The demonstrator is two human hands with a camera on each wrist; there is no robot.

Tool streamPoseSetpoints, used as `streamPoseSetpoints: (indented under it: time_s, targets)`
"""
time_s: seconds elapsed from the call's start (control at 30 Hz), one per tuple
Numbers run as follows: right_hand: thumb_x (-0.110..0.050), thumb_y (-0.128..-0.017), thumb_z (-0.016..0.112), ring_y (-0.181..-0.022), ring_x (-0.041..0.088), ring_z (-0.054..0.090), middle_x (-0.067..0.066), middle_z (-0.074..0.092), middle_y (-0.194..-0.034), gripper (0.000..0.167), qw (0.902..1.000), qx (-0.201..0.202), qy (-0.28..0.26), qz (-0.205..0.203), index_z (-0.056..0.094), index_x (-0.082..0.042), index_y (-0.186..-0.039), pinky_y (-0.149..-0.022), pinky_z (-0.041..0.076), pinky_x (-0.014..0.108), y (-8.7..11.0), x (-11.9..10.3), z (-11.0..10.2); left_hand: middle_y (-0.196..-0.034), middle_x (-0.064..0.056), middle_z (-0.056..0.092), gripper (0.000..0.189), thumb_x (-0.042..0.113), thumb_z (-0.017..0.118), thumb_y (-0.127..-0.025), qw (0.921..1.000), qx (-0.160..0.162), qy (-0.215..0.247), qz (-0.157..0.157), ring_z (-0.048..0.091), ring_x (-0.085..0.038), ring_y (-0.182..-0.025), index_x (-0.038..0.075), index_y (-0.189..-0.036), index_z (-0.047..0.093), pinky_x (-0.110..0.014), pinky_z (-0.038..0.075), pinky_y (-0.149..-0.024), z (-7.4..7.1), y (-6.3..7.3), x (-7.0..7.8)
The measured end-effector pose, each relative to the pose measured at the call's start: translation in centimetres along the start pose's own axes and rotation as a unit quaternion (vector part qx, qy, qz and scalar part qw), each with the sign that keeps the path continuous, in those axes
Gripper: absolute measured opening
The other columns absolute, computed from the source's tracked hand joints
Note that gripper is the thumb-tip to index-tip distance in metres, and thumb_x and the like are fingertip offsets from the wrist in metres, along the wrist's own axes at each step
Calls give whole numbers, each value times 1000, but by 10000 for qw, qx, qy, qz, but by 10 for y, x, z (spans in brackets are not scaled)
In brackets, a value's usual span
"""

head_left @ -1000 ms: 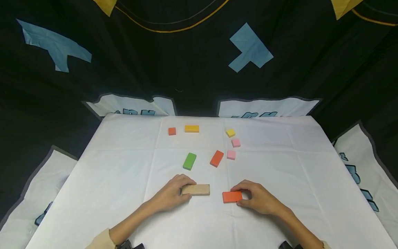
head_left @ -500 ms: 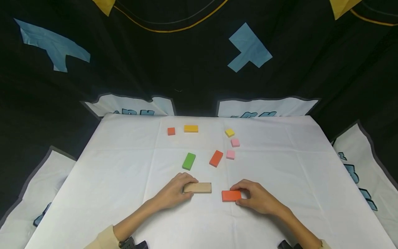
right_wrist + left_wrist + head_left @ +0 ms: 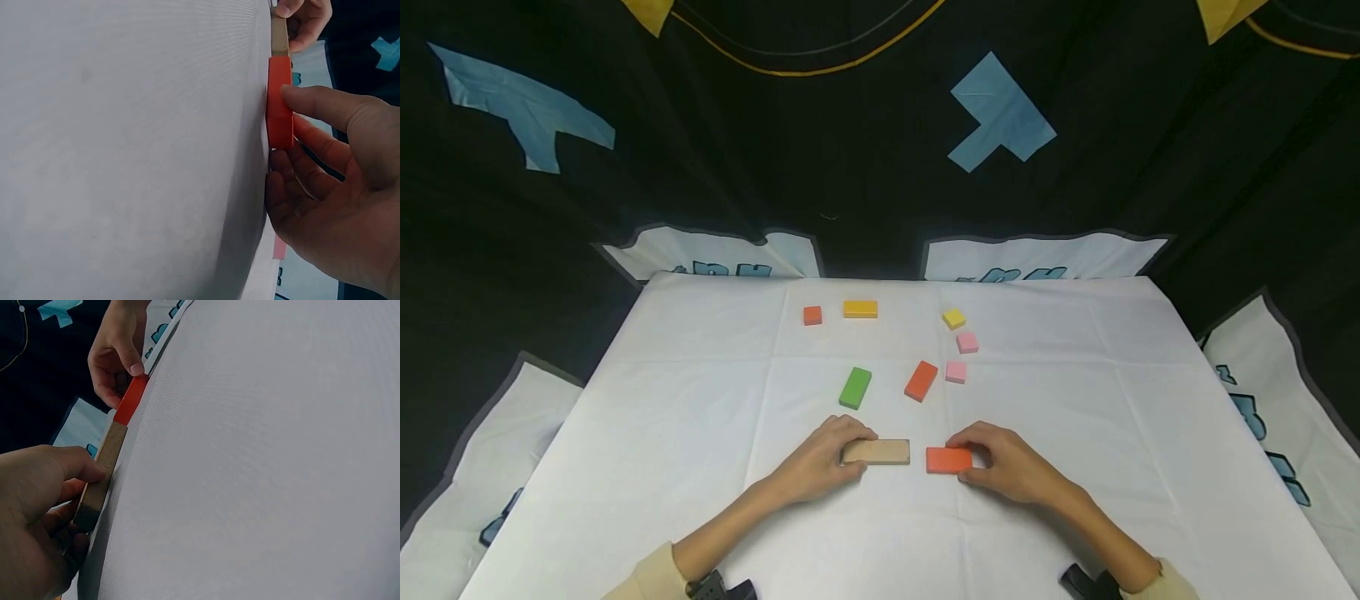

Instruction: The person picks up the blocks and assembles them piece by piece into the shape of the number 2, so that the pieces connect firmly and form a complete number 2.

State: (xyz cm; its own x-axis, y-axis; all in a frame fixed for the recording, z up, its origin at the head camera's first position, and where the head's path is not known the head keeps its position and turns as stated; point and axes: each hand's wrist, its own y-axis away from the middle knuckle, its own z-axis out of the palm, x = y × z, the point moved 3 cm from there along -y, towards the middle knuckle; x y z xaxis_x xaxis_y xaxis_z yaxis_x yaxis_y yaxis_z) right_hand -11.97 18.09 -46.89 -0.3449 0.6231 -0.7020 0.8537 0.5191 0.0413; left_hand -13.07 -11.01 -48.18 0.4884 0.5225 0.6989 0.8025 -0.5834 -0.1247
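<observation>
In the head view my left hand (image 3: 825,460) pinches the left end of a plain wooden block (image 3: 883,452), thumb on the near side and fingers on the far side. To its right, my right hand (image 3: 1011,462) pinches an orange-red block (image 3: 945,460) by its right end. A narrow gap of white cloth separates the two blocks, which lie nearly in line. The left wrist view has the wooden block (image 3: 103,472) between thumb and fingers. In the right wrist view, the thumb presses the near long side of the orange-red block (image 3: 280,103).
Beyond the hands lie a green block (image 3: 855,387), another orange-red block (image 3: 921,381) and two pink blocks (image 3: 956,372). Farther back are a small orange-red block (image 3: 812,315), a long yellow block (image 3: 861,309) and a small yellow block (image 3: 954,318). White cloth (image 3: 662,433) covers the table.
My right hand has slid the orange-red block left and slightly away from me, narrowing the gap. Earlier, the left hand shifted the wooden block slightly right; it has stayed about still since.
</observation>
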Motion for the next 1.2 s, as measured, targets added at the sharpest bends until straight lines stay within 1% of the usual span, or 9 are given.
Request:
streamPoseSetpoints:
  time_s: [0.3, 0.6, 0.8, 0.93, 1.1, 1.2]
  targets:
    - [-8, -85, 79, -110, 17, 58, -8, 64, -114, 36, 10000, 38, -79, -5, 69, -13, -119, -100, 47, 42, -11, -5, 5, -114, 5, 62, 35, 6, 72, -86, 10000, -27, 2, -52, 50, -12, -101, 12, -119, 67, -33, 47, -86, 2, 0, -2]
    - [-7, -84, 79, -108, 17, 59, -5, 65, -112, 36, 9999, 115, 23, -119, 70, -11, -118, -99, 48, 43, -21, -8, 9, -114, 6, 61, 35, 5, 72, -86, 10000, -16, 15, -55, 50, -11, -100, 14, -119, 68, -33, 47, -86, 2, -1, -3]
    - [-8, -83, 79, -101, 14, 57, -8, 64, -108, 35, 9997, 139, 146, -123, 70, -12, -116, -93, 50, 40, -25, -12, 13, -113, 8, 61, 35, 5, 72, -85, 10000, 30, 15, -29, 50, -11, -99, 16, -118, 68, -32, 47, -85, 2, -1, -3]
    - [-7, -81, 79, -96, 14, 54, -8, 63, -103, 32, 9993, 275, 238, -126, 71, -13, -112, -87, 49, 37, -28, -15, 16, -113, 7, 61, 35, 4, 72, -85, 10000, 51, 17, -31, 50, -11, -100, 15, -118, 68, -32, 47, -85, 2, 0, -3]
    - [-7, -80, 80, -95, 16, 52, -9, 61, -98, 29, 9988, 439, 232, 52, 71, -14, -107, -82, 48, 35, -33, -20, 22, -113, 8, 61, 35, 4, 72, -85, 10000, 70, 13, -63, 49, -11, -99, 15, -118, 68, -31, 46, -84, 2, 0, -3]
    - [-7, -79, 81, -95, 16, 52, -9, 61, -97, 29, 9985, 479, 228, 153, 71, -13, -105, -82, 47, 38, -37, -23, 27, -113, 8, 61, 35, 4, 72, -85, 9999, 76, 9, -67, 49, -11, -99, 15, -118, 68, -31, 46, -84, 2, 0, -2]
